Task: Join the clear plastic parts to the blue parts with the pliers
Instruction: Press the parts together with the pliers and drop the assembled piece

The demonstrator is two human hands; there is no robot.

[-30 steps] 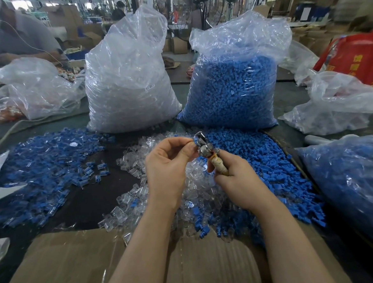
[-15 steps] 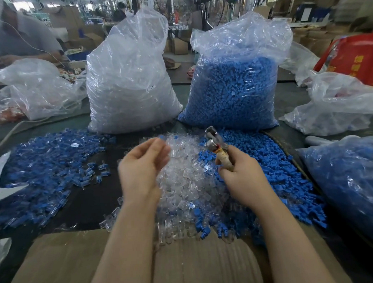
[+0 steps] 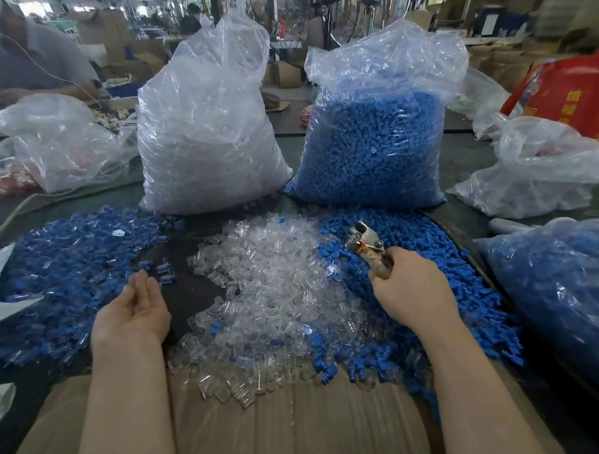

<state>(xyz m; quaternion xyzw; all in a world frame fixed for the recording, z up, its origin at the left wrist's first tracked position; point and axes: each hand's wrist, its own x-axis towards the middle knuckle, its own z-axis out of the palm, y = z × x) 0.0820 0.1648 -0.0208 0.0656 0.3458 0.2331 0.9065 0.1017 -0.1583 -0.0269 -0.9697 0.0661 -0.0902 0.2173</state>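
The right hand (image 3: 412, 292) sits at about four o'clock from the centre of the view, its fingers curled round the wrapped handle of the pliers (image 3: 367, 246), whose metal head points up toward eleven o'clock; whether the jaws are parted or closed cannot be told. The left hand (image 3: 133, 311) lies at about eight o'clock, palm turned up, its fingers straight, close together and holding nothing, above the dark table (image 3: 187, 290). Between the two hands spreads the heap of clear plastic parts (image 3: 270, 290), running from the centre down to six o'clock, where it spills onto a sheet of cardboard (image 3: 293, 422). The loose blue parts (image 3: 441, 279) lie beneath and beyond the right hand, from three to five o'clock. At nine o'clock, just beyond the left fingertips, lies a pile of joined blue-and-clear pieces (image 3: 66, 271). At twelve o'clock stands a tall bag of clear parts (image 3: 208, 138), and at one o'clock, just beside it, a bag of blue parts (image 3: 373, 137). Another bag with blue contents (image 3: 562, 294) lies at three o'clock.
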